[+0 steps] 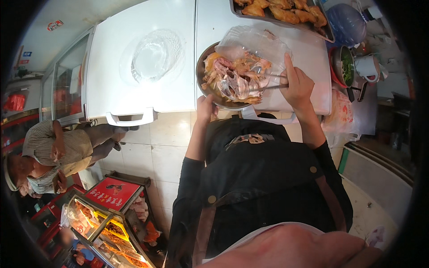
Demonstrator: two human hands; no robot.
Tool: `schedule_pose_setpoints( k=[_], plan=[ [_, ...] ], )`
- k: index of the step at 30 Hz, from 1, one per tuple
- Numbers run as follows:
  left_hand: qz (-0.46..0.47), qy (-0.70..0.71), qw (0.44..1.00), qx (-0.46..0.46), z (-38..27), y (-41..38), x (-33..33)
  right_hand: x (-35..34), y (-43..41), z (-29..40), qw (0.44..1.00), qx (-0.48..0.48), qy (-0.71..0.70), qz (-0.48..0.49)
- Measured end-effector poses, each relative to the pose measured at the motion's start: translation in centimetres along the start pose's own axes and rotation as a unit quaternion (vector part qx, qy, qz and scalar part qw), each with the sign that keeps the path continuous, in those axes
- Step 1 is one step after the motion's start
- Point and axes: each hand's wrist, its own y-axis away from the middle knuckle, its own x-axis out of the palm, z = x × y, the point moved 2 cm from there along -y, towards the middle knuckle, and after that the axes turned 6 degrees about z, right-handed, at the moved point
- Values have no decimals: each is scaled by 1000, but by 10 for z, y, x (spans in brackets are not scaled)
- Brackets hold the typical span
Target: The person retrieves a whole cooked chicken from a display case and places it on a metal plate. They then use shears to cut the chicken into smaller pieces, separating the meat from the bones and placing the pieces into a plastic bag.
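Note:
A round metal bowl point(200, 72) holds torn, cooked poultry point(234, 80) with skin and bones. My left hand point(206, 108) grips the bowl's near-left rim. Over the pieces, my right hand point(299, 86) grasps metal tongs point(276, 86), whose arms reach into the poultry; whether the tips pinch a piece is hard to tell. A clear plastic container point(246, 40) covers the bowl's far side at a tilt. My right index finger points up along its right edge. Another clear plastic container point(156, 57) stands to the left on the white chest-freezer lid point(107, 67).
A metal tray point(281, 20) of browned chicken pieces lies at the far right. Beyond the right edge are a blue-tinted bottle point(347, 25), a pan of greens point(347, 67) and a white mug point(367, 68). A person point(63, 150) stands left, near a lit food display point(107, 231).

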Motion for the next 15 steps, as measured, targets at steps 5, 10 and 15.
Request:
schedule_pose_setpoints(
  k=[5, 10, 15],
  plan=[
    [4, 15, 1000, -16, -17, 17, 9, -15, -6, 9, 997, -57, 28, -50],
    [19, 14, 1000, -20, -14, 21, 1, -17, -7, 18, 991, -96, 44, -87],
    [28, 7, 999, -23, -15, 20, -1, -15, -1, 11, 992, 59, 31, -110]
  ],
)
